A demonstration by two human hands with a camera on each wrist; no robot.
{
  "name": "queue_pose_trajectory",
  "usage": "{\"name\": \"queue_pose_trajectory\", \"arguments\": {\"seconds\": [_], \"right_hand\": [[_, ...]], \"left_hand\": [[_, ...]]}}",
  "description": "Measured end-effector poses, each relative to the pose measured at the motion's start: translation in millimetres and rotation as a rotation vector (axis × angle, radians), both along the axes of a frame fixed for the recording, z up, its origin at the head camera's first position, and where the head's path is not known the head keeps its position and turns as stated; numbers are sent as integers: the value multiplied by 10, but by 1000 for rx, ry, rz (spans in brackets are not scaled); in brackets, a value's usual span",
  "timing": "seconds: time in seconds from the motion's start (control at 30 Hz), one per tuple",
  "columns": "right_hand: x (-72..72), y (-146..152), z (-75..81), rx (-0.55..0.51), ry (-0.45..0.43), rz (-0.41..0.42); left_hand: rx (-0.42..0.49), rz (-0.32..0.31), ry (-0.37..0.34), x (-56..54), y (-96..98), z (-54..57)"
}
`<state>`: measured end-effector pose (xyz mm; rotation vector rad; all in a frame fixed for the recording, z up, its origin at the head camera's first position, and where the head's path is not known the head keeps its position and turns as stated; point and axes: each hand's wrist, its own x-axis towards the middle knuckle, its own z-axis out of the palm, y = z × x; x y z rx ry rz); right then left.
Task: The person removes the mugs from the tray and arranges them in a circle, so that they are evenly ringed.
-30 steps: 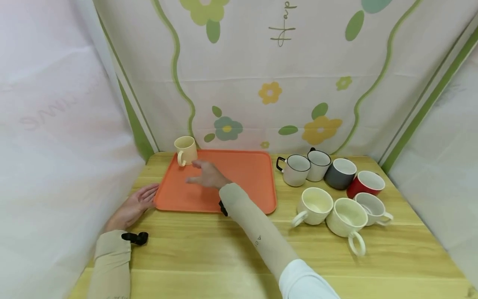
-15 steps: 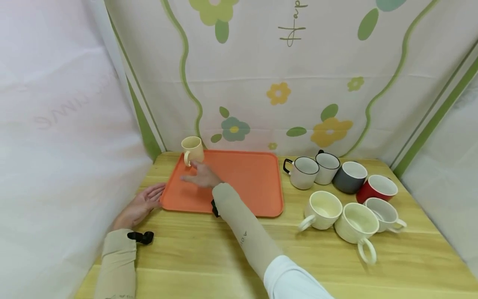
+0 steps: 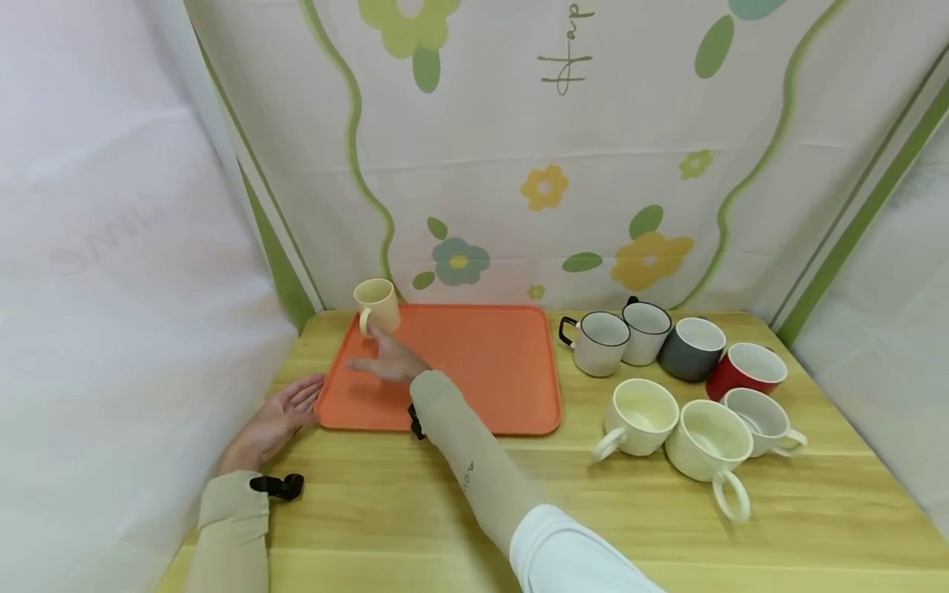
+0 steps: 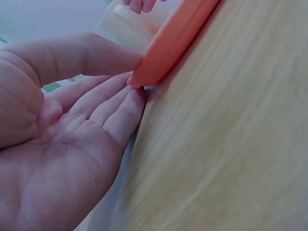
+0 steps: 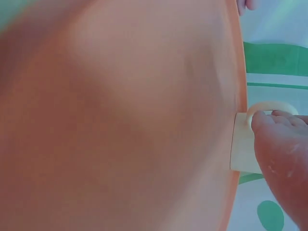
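Observation:
A cream mug (image 3: 376, 303) stands upright at the tray's back left corner, its handle facing the front. My right hand (image 3: 389, 358) reaches over the orange tray (image 3: 482, 362), fingertips at the mug's handle and thumb stretched out to the left. In the right wrist view, the fingers overlap the handle (image 5: 272, 106); whether they touch it I cannot tell. My left hand (image 3: 278, 420) lies at the tray's front left corner, palm turned up and fingers straight. Its thumb tip (image 4: 132, 60) touches the tray's rim in the left wrist view.
On the right of the wooden table (image 3: 385, 527) stand two white mugs with dark rims (image 3: 602, 344), a grey mug (image 3: 691, 350), a red mug (image 3: 745, 371), two cream mugs (image 3: 641, 416) and a whitish mug (image 3: 759, 420). Printed cloth (image 3: 474, 206) hangs close behind the tray.
My right hand has moved left across the tray to the cream mug's handle. The left hand stays at the tray's corner. The head view has shifted slightly.

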<state>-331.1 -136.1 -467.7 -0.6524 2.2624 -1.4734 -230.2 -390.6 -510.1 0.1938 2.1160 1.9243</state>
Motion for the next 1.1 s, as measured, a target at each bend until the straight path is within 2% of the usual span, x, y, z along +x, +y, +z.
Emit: {"name": "queue_pose_trajectory", "arguments": {"seconds": [0.1,0.2,0.27,0.4,0.53,0.8,0.93,1.1], "right_hand": [[19,-45,24,-64,-50,-67],[68,-120,-2,-113,-90,-175],[87,-172,-16,-120,-88,-259],[122,-225,-8,-46,-57,-387],[232,-186,72,-8,-89,-367],[589,150,200,-135,-273,-314],[635,380,257,-222,-327,-261],[654,711,374,-361,-467,-248]], "left_hand": [[8,4,11,-12,-11,-13],[39,6,19,10,-16,-60],[60,3,27,12,-2,-70],[66,-9,44,-2,38,-50],[51,2,32,-7,42,-23],[27,-25,11,-14,37,-5],[46,-22,7,-10,22,9],[85,-31,13,11,-5,0]]}}
